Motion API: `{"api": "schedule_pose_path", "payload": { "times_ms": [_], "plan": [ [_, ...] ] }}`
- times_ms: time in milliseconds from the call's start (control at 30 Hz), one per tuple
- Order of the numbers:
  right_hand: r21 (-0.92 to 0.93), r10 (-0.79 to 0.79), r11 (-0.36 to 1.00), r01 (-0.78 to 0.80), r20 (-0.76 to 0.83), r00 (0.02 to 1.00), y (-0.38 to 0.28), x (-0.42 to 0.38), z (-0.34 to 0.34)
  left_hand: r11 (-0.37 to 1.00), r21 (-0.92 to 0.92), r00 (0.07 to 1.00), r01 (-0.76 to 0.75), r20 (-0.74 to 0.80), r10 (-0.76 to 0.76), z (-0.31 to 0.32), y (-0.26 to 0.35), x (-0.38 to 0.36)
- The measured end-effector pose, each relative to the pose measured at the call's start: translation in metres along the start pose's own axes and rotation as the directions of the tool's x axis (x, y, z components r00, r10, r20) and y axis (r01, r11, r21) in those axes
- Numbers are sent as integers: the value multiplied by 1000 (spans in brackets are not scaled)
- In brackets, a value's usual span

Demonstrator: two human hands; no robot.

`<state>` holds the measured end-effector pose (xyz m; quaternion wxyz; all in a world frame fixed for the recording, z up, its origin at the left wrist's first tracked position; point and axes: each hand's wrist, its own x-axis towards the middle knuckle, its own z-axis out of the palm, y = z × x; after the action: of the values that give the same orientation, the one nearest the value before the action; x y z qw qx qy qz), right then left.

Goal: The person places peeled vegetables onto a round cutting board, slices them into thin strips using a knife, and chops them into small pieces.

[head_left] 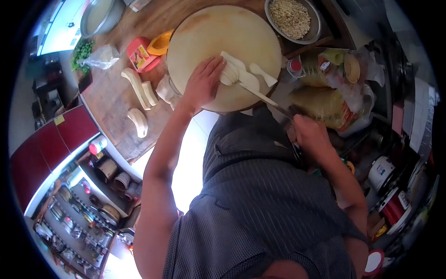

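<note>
Head-camera view, looking down past the person's grey mesh shirt (260, 200) onto a wooden worktop (111, 97). The left hand (202, 83) lies palm-down on a round wooden chopping board (209, 32), its fingers (214, 65) curled loosely over the near end of a pale, peeled vegetable piece (230, 73) and pressing it against the board; the fingertips touch the cut slices at that end. The right hand (312, 136) is closed in a fist around the handle of a knife (262, 96), off the board's edge; the blade runs from this fist up to the vegetable piece and meets it just beside the left fingertips. Two further pale strips (262, 74) lie on the board beyond the blade, on the far side from the left fingers and apart from them.

Off the board, behind the left wrist, three more peeled pieces (138, 100) rest on the worktop, well apart from the fingers. Farther out lie a red carton (139, 53), an orange scoop-like object (160, 43), a clear bag (103, 56) beside green leaves (82, 50), and a metal pot (100, 16). Beyond the board, a metal bowl of grains (291, 18) stands near its far edge. Near the right fist lie packaged foods in clear wrapping (332, 100); their contents cannot be told.
</note>
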<state>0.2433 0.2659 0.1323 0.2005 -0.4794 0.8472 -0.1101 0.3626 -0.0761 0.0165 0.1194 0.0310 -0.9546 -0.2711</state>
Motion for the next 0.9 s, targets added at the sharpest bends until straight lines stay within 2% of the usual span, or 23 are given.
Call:
{"api": "schedule_pose_path", "payload": {
  "times_ms": [167, 233, 267, 300, 333, 367, 433, 467, 500, 533, 567, 633, 667, 700, 733, 767, 800, 833, 900],
  "plan": [
    [-70, -20, 997, 15, -76, 997, -5, -9, 10, 996, 25, 993, -83, 82, 81, -5, -11, -4],
    [-99, -44, 995, 32, -122, 992, -8, -15, 17, 996, 23, 974, -90, 209, 83, -9, -17, -13],
    [-95, -35, 995, 23, -133, 991, -9, -16, 20, 994, 27, 972, -103, 215, 95, -12, -21, -15],
    [-82, -41, 996, 30, -136, 990, -12, -16, 23, 974, -198, 989, 109, 116, -87, -17, -25, -19],
    [-69, -46, 997, 37, -142, 989, -14, -14, 28, 859, -426, 957, 283, 65, -283, -21, -34, -23],
    [-62, -36, 998, 26, -153, 988, -16, -13, 35, 861, -300, 909, 411, 59, -413, -21, -62, -24],
    [-58, -30, 998, 24, -108, 994, -20, -11, 48, 704, -347, 780, 620, 173, -601, -45, -72, 0],
    [-49, -24, 999, 18, -111, 994, -24, -5, 49, 708, -339, 781, 620, 179, -598, -45, -84, 5],
    [-56, 4, 998, -6, -31, 1000, -32, 3, 46, 868, 26, 869, 495, -4, -495, -43, -97, 6],
    [-62, 33, 998, -29, 60, 998, -37, 4, 46, 850, 407, 941, 335, -114, -317, -43, -94, 2],
    [-52, 42, 998, -38, 68, 997, -38, 0, 52, 851, 408, 943, 330, -98, -319, -43, -89, -5],
    [12, -54, 998, 58, -212, 976, -37, 3, 64, 950, 293, 992, 110, -92, -87, -63, -54, 10],
    [22, -42, 999, 48, -210, 977, -36, 2, 69, 993, 55, 994, 104, 36, -106, -59, -39, 6],
    [37, -50, 998, 59, -212, 976, -34, 1, 75, 969, -205, 983, 141, 149, -112, -50, -17, -2],
    [49, -63, 996, 75, -222, 973, -33, 1, 79, 915, -371, 953, 162, 299, -47, -49, 10, -3],
    [51, -61, 996, 75, -229, 971, -34, 0, 81, 918, -394, 932, 47, 347, 102, -42, 24, -5],
    [34, -49, 998, 57, -215, 975, -35, 0, 82, 906, -416, 868, -81, 417, 270, -32, 25, -6],
    [12, -35, 999, 39, -206, 978, -34, 0, 83, 911, -379, 855, -162, 407, 321, -21, 27, -9],
    [-22, -56, 998, 53, -242, 969, -32, -1, 90, 909, -373, 836, -184, 427, 344, -19, 26, -6]
  ]
}}
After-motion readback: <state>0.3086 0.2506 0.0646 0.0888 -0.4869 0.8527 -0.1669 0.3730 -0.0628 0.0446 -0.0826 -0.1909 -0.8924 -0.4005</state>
